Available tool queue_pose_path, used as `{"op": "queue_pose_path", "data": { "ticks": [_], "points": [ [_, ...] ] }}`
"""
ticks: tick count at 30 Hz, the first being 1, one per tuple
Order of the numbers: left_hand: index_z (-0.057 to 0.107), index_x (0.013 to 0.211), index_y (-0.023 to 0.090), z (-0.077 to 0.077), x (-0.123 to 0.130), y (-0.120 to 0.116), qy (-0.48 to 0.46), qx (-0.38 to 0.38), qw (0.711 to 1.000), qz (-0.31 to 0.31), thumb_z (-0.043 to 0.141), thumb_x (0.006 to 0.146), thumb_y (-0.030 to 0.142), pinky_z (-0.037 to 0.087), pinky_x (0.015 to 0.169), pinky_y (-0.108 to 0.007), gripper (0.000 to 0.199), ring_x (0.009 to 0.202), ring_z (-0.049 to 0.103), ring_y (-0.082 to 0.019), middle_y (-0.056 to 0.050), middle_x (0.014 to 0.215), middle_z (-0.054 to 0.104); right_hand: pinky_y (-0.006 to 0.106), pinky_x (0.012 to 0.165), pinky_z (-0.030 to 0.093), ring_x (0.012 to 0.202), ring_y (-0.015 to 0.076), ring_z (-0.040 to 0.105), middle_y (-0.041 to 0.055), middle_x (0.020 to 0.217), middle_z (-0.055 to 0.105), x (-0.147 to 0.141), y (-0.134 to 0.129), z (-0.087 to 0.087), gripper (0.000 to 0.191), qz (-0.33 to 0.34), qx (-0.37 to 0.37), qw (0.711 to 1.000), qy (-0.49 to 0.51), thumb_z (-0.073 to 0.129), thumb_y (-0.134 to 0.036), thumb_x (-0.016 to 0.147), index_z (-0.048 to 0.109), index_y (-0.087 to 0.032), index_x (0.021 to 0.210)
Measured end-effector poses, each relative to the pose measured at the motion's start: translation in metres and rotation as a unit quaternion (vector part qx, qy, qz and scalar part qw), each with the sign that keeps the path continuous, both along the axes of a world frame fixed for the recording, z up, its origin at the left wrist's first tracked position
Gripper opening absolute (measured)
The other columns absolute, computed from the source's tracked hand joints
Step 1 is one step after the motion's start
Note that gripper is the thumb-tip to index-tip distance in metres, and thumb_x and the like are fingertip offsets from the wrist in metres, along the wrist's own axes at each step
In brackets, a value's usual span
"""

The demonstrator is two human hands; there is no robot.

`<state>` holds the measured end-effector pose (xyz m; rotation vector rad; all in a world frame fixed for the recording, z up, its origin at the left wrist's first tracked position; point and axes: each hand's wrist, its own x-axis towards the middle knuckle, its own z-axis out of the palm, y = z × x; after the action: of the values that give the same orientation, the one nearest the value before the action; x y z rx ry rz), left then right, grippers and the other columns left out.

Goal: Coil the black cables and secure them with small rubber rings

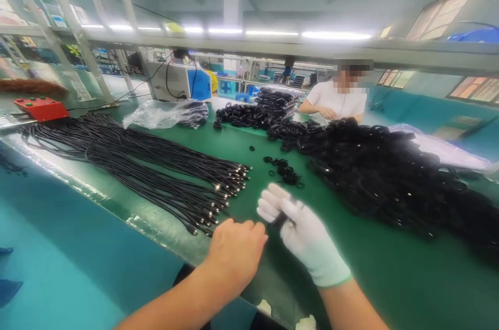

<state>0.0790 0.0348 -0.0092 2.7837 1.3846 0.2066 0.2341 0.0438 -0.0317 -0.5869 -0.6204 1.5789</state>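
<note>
My bare left hand [238, 247] is closed in a fist just off the plug ends of a spread bundle of black cables [167, 169]. Whatever it grips is hidden behind the fingers. Beside it, almost touching, my right hand [302, 226] wears a white glove and is closed around a small black piece [279, 220]; a light glint shows near the thumb, and its kind is unclear. Just beyond the glove lies a little cluster of small black rings [287, 171] on the green tabletop [249, 195].
A large heap of coiled black cables [374, 169] covers the right side. Further back are more black coils [245, 114], a clear plastic bag [150, 114], a grey-blue machine [179, 80] and a red control box [41, 109]. Another person [339, 96] sits across the table.
</note>
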Motion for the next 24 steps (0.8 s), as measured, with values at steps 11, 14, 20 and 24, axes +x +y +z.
{"op": "queue_pose_path", "data": {
  "ticks": [11,14,20,24],
  "points": [
    [0.056,0.07,0.019,0.049,-0.036,0.057,-0.001,0.109,0.945,-0.307,0.062,0.08,0.042,0.034,0.067,-0.03,0.026,0.067,0.051,-0.015,0.003,0.071,0.061,0.038,0.085,0.045,0.085,0.017,0.059,0.0082,0.091,0.063,-0.029,-0.011,-0.002,0.02,0.236,-0.002,0.972,0.017,0.063,-0.02,0.08,0.062,-0.011,0.098],
    [0.059,0.073,0.02,0.044,-0.034,0.069,-0.033,0.061,0.942,-0.328,0.062,0.081,0.041,0.036,0.073,-0.028,0.022,0.069,0.053,-0.012,0.004,0.073,0.062,0.036,0.082,0.044,0.081,0.0159,0.056,0.0068,0.086,0.059,-0.033,-0.015,0.0,0.031,0.288,-0.024,0.957,0.032,0.071,-0.015,0.07,0.061,-0.009,0.099],
    [0.066,0.08,0.022,0.031,-0.033,0.073,-0.107,0.116,0.936,-0.315,0.058,0.084,0.025,0.032,0.094,-0.034,0.009,0.094,0.053,-0.017,0.0,0.089,0.065,0.035,0.073,0.043,0.071,0.0143,0.051,0.0046,0.077,0.052,-0.036,-0.013,-0.008,0.018,0.275,-0.059,0.958,0.047,0.067,-0.017,0.075,0.058,-0.009,0.089],
    [0.066,0.075,0.019,0.045,-0.032,0.061,-0.054,0.093,0.946,-0.305,0.054,0.084,0.015,0.039,0.069,-0.025,0.015,0.08,0.053,-0.015,-0.002,0.089,0.063,0.037,0.075,0.045,0.069,0.0142,0.053,0.004,0.076,0.055,-0.031,-0.012,-0.014,0.022,0.298,-0.067,0.951,0.054,0.069,-0.02,0.073,0.057,-0.01,0.089]
  ]
}}
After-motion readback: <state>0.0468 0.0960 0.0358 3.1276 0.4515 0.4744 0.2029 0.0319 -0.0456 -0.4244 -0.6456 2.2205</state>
